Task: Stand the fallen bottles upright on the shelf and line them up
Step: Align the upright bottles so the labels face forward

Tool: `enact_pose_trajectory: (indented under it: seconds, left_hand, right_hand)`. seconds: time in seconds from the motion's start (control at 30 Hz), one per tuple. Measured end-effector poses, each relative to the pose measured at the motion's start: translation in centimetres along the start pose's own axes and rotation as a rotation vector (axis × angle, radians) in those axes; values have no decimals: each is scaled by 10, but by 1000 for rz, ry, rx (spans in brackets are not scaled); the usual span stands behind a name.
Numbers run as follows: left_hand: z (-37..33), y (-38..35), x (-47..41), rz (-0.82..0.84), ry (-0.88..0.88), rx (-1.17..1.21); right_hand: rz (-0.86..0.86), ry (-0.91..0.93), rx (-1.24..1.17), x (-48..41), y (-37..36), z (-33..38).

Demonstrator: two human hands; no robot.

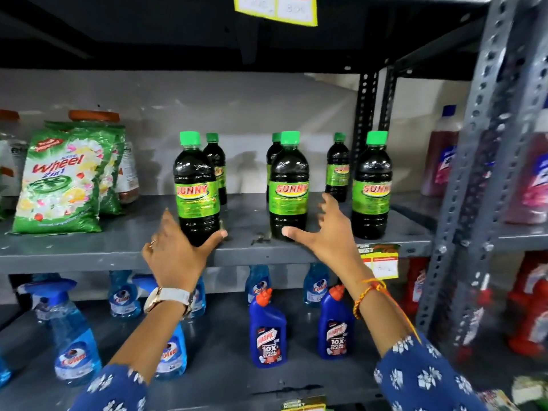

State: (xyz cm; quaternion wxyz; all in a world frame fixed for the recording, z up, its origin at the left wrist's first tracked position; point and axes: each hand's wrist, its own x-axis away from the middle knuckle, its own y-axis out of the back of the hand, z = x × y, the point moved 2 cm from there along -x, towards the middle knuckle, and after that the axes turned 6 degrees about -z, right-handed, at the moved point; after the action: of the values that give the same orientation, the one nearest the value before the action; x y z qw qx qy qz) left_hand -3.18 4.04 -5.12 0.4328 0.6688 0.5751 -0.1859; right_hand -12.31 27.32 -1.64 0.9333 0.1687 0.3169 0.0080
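Several dark bottles with green caps and green Sunny labels stand upright on the grey shelf (118, 247). Three are at the front: a left bottle (197, 188), a middle bottle (289, 185) and a right bottle (372, 185). Three more stand behind them: one (218, 164) at the left, one (274, 152) mostly hidden by the middle bottle, one (338, 167) at the right. My left hand (178, 250) cups the base of the left front bottle, thumb on its right side. My right hand (329, 229) is spread open beside the middle front bottle, thumb touching its base.
Green Wheel detergent bags (63, 182) stand on the same shelf at the left. A grey slotted upright (474, 173) borders the right, with pink bottles (441, 155) beyond. Below are blue spray bottles (74, 336) and blue Harpic bottles (268, 330).
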Motion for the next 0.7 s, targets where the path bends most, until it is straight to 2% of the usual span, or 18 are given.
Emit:
enact_pose_trajectory:
  seconds: [0.1,0.17,0.23,0.33,0.4,0.5,0.57,0.7]
  left_hand:
    - [-27,2,18,-196,-128,71]
    - [-60,-5,29,-181,-271,160]
    - [-95,-16,35,-67,-322,222]
    - [-127,-33,40,133,-141,245]
    - [-131,-40,46,141,-72,161]
    - [-131,-51,53,82,-139,43]
    - [-129,-56,54,22,-173,43]
    - [-128,-59,52,7,-161,42]
  right_hand:
    - [-426,147,-65,3,46,-11]
    - [-589,145,-81,-4,80,-22]
    - [-478,-2,-90,-17,100,-37]
    - [-139,-137,-25,-33,105,-63]
    - [-8,-131,-9,-41,102,-77]
    - [80,-116,-76,-47,101,-86]
    - [88,-93,-97,-48,102,-87]
    - [86,-50,-87,-50,101,-88]
